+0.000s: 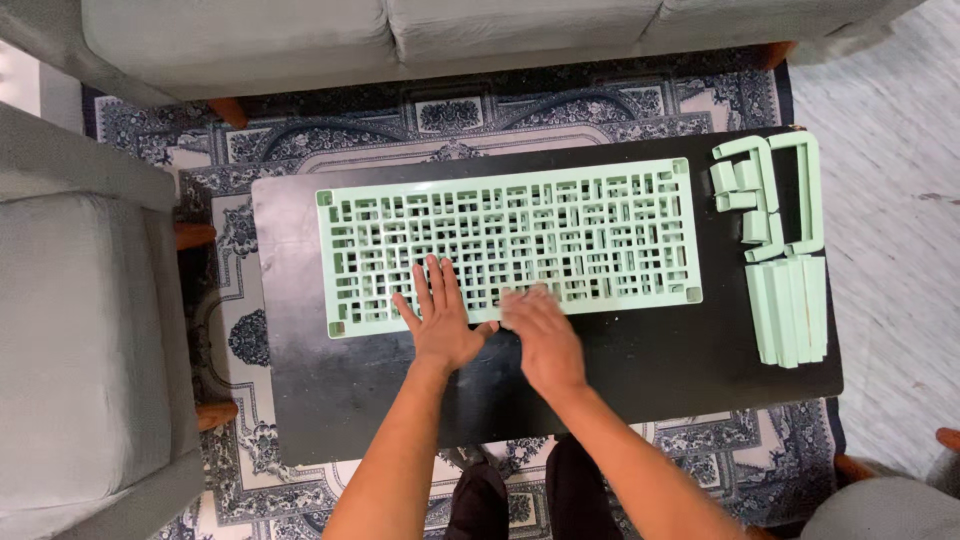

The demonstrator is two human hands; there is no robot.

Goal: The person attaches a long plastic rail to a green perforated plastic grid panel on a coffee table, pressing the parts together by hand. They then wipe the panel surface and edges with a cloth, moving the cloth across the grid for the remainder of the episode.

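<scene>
Fingers (432,285) of my left hand (440,320) lie spread flat on the mint-green lattice panel (505,245), gripping nothing; my right hand (540,335) is blurred, resting loosely on its near edge. I judge the panel light, rigid plastic with snappable ribs, best held by its frame. It lies mid-counter (330,400), loose green pieces (785,250) beyond its right end.

A black table (330,400) stands on a patterned rug (250,150), with a grey sofa (380,35) beyond it and a grey armchair (80,330) to the left. A pale green lattice panel (520,235) lies flat on the table. The left hand (440,320) rests open, fingers spread, on the panel's near edge. The right hand (540,335) lies just beside it, blurred, fingers over the same edge. Loose green pieces (780,250) are grouped at the table's right end.
</scene>
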